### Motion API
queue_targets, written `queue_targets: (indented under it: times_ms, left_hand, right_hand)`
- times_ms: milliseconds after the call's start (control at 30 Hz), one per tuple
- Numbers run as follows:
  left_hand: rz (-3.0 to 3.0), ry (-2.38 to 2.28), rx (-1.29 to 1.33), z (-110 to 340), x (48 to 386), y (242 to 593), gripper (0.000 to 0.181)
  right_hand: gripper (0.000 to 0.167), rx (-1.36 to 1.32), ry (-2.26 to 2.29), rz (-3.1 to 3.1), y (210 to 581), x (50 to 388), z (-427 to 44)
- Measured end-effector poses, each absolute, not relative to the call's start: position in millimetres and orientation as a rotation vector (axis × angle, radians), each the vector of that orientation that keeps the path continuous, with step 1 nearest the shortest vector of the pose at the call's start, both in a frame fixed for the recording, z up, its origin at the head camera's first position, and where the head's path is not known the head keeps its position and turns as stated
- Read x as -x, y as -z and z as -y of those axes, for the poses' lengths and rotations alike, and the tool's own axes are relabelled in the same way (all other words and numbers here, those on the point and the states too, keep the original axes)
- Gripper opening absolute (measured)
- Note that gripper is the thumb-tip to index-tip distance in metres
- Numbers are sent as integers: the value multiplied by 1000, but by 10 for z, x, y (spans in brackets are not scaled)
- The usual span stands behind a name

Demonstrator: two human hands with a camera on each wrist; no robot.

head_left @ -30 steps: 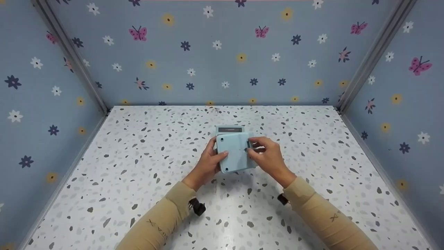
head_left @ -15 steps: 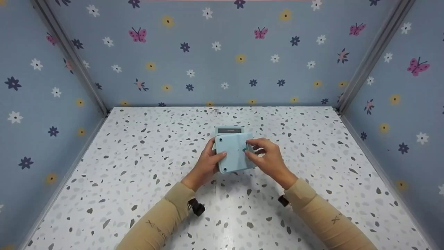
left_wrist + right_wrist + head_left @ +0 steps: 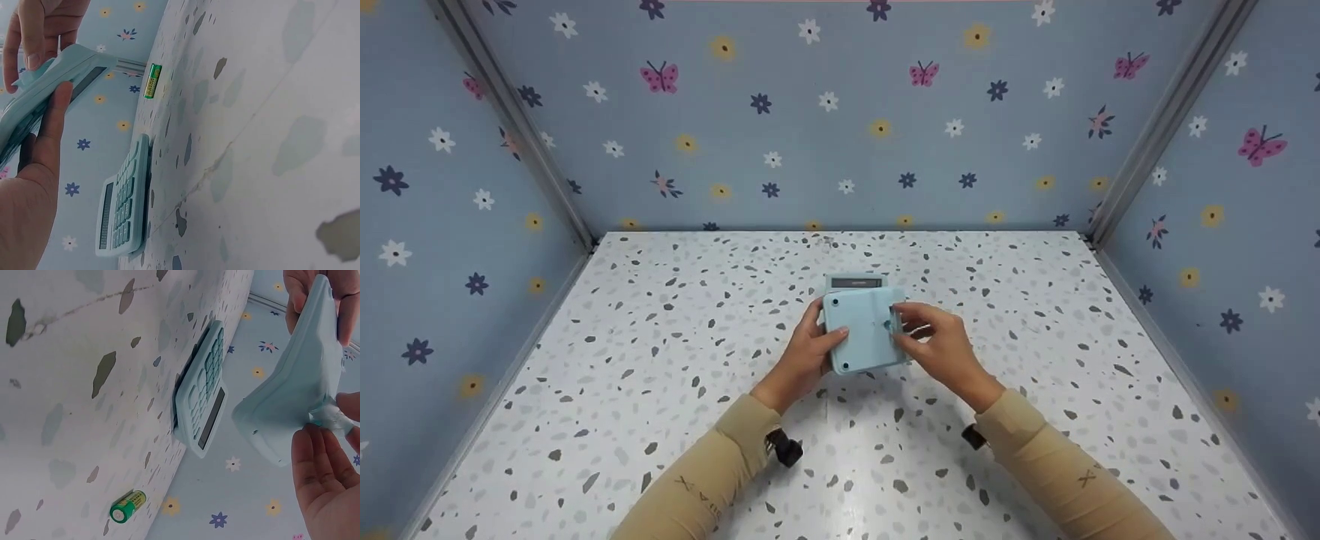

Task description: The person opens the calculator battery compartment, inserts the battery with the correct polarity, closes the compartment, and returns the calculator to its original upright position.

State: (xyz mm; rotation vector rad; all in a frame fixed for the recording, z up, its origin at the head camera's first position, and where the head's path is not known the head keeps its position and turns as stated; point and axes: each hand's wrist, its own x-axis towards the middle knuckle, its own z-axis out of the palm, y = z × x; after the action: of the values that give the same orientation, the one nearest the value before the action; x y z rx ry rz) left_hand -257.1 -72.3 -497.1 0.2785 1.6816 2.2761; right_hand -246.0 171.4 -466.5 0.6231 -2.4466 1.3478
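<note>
Back face up, a light-blue calculator (image 3: 862, 330) is held above the table, with dark round feet near its left corners. My left hand (image 3: 806, 349) grips its left side, thumb on the back and fingers underneath. At the right edge, my right hand (image 3: 949, 345) pinches a small light-blue piece, seen in the right wrist view as a translucent-looking cover (image 3: 332, 417) tilted up from the case. Whether it is fully detached, I cannot tell. The left wrist view shows the cover (image 3: 35, 74) between thumb and fingers.
A second light-blue calculator (image 3: 856, 276) lies keys up on the speckled table (image 3: 697, 300), partly behind the held one. Both wrist views show a green battery (image 3: 152, 80) (image 3: 128, 506) lying on the table. Flower-patterned walls stand at the back and both sides.
The held calculator has shifted slightly left. My right thumb and fingers have moved slightly at its edge, where a light-blue piece now shows between them. My left hand keeps its grip.
</note>
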Motion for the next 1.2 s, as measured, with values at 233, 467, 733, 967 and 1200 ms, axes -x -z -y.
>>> queue_targets:
  times_ms: [233,467,733,967,1200]
  left_hand:
    - [-1694,-2274,-274,734,2557,4984,66]
    - [-1699,-2275,-249,742,2547,4973,67]
    - [-1704,-2271,-234,757,2551,4961,66]
    - [-1701,-2273,-237,773,2559,4959,68]
    - [-1709,-2271,-240,786,2563,4947,68]
  right_hand:
    - [39,-591,-1374,2451,4656,2441,-1681]
    - [38,-547,-1438,2416,4608,2444,-1694]
    - [39,-484,-1384,2424,4566,2491,-1779]
    - [41,-471,-1371,2415,4527,2549,-1881]
    - [37,-448,-1325,2448,4503,2605,-2038]
